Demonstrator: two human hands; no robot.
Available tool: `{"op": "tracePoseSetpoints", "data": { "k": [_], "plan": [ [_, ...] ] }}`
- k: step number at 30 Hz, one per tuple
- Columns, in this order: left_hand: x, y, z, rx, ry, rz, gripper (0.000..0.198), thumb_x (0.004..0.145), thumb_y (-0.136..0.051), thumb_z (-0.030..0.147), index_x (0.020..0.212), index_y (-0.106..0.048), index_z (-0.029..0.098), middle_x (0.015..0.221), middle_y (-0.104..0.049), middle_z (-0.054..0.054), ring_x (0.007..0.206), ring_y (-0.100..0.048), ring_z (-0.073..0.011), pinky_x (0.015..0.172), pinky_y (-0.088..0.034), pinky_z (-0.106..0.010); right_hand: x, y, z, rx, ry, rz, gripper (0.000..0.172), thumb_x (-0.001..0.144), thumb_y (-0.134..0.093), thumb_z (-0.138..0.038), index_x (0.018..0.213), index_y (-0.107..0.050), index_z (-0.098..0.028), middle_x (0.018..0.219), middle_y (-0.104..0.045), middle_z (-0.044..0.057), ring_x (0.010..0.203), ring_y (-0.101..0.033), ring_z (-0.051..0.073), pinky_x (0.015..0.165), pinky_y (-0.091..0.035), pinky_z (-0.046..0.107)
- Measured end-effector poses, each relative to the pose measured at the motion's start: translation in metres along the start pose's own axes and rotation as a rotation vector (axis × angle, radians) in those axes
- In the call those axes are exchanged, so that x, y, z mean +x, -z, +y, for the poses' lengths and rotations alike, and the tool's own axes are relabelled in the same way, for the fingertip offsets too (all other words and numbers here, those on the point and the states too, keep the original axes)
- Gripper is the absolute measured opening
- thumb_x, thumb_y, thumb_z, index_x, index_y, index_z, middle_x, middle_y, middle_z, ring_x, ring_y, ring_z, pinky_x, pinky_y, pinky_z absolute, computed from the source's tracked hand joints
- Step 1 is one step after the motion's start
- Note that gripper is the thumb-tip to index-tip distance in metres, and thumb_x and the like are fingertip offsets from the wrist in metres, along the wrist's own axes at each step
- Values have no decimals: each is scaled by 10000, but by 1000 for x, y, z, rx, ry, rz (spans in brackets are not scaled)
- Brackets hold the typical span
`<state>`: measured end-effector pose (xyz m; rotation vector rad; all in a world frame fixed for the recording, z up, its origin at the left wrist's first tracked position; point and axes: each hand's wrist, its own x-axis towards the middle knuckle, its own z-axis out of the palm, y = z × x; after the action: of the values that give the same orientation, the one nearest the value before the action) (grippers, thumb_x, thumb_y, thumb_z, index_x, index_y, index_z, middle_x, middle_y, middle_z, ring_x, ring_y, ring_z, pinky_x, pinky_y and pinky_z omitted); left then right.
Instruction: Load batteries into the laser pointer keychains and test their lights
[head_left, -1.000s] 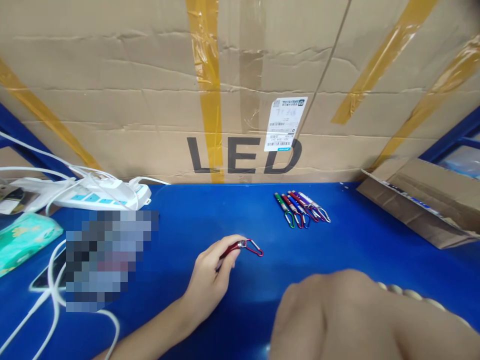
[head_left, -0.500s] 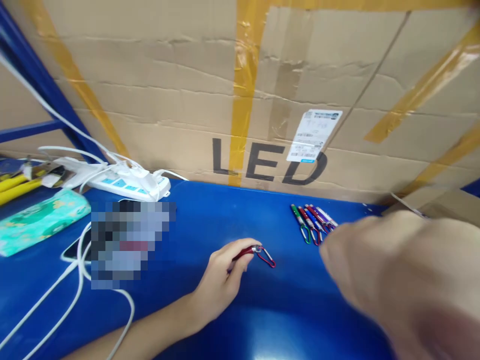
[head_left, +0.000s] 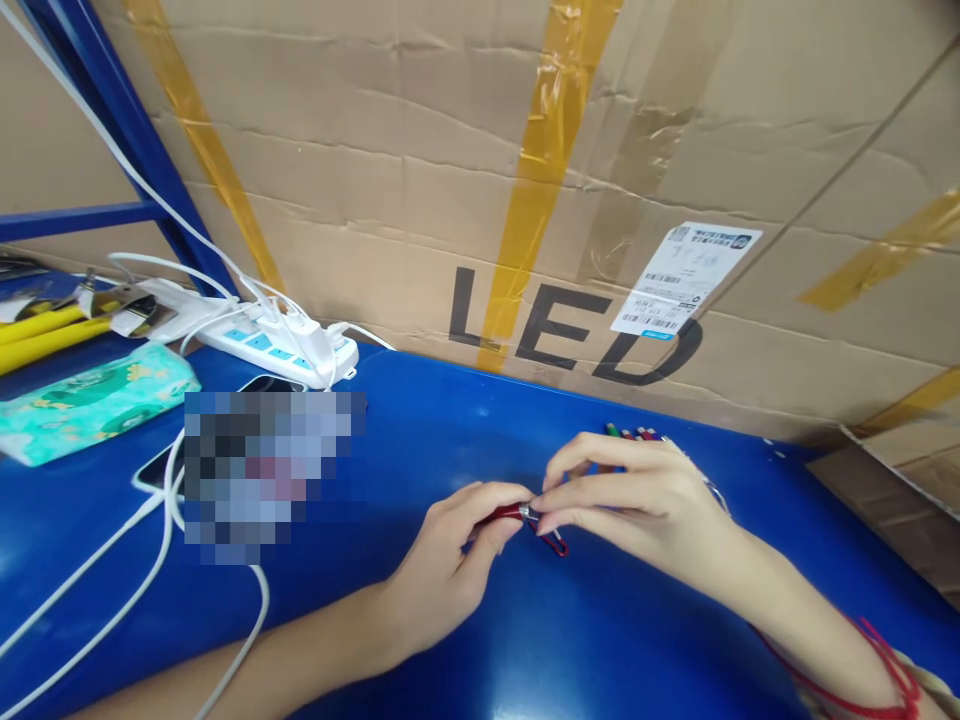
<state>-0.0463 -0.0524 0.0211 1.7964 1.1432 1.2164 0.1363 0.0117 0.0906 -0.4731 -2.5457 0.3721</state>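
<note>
A red keychain flashlight [head_left: 504, 513] with a silver end and a red carabiner clip [head_left: 555, 545] is held above the blue table. My left hand [head_left: 459, 545] is closed around its body, thumb and index finger towards the silver end. From the right, my right hand [head_left: 637, 495] pinches that end with thumb and fingertips, the clip hanging just below. Whether a smaller piece is between these fingertips I cannot make out. Behind my right hand lie several similar flashlights [head_left: 627, 434] in a row, mostly hidden by it.
A large cardboard box [head_left: 360, 200] marked LED stands along the back of the blue table [head_left: 420, 420]. On the left are a white power strip [head_left: 270, 350], white cables [head_left: 161, 545], a green patterned pouch [head_left: 97, 405] and yellow-handled items [head_left: 56, 340]. A pixelated patch covers something beside them.
My right hand has come in from the right, where it was a large blur, to the flashlight's silver end. My left hand keeps its hold. The view has shifted slightly.
</note>
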Motion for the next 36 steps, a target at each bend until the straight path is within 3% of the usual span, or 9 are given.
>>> {"op": "tracePoseSetpoints", "data": {
  "k": [6,12,18,24,29,36],
  "plan": [
    [3,3,-3,75,-69,-58,172,900,-404,163,949,-569,173,748,-610,1,605,-522,-84,590,-417,-176,-1,-2,0,-7,-68,-16,149,851,-580,-180,769,-691,-237,802,-624,-4,658,-582,78,593,-422,189],
    [2,2,-10,87,-47,-52,75,884,-430,159,841,-489,179,758,-611,0,615,-548,-93,566,-419,-176,0,-14,5,150,-186,-14,140,836,-585,-159,734,-677,-190,758,-614,8,669,-588,90,606,-439,191],
    [-1,-1,-11,179,-173,-10,111,876,-419,113,801,-472,175,696,-591,3,586,-545,-92,551,-419,-175,2,-26,8,401,-436,-40,133,748,-672,-170,617,-679,-192,648,-593,-8,585,-566,90,527,-444,191],
    [0,1,-15,332,-325,20,129,895,-398,119,839,-507,160,637,-562,-1,572,-532,-106,562,-438,-197,2,-32,11,496,-562,-26,96,693,-715,-213,603,-690,-194,616,-592,-13,560,-547,87,519,-434,202],
    [1,0,-16,319,-270,8,110,901,-414,153,838,-503,168,674,-594,-2,571,-555,-98,560,-455,-192,1,-30,17,570,-664,-104,182,674,-732,-350,625,-700,-178,628,-601,-3,548,-552,92,506,-431,211],
    [1,-2,-16,233,-133,-33,62,892,-452,176,924,-505,171,813,-648,-30,708,-628,-116,624,-497,-192,3,-20,21,597,-687,-167,181,648,-751,-348,627,-701,-175,647,-619,4,560,-557,103,517,-434,220]
  ]
}}
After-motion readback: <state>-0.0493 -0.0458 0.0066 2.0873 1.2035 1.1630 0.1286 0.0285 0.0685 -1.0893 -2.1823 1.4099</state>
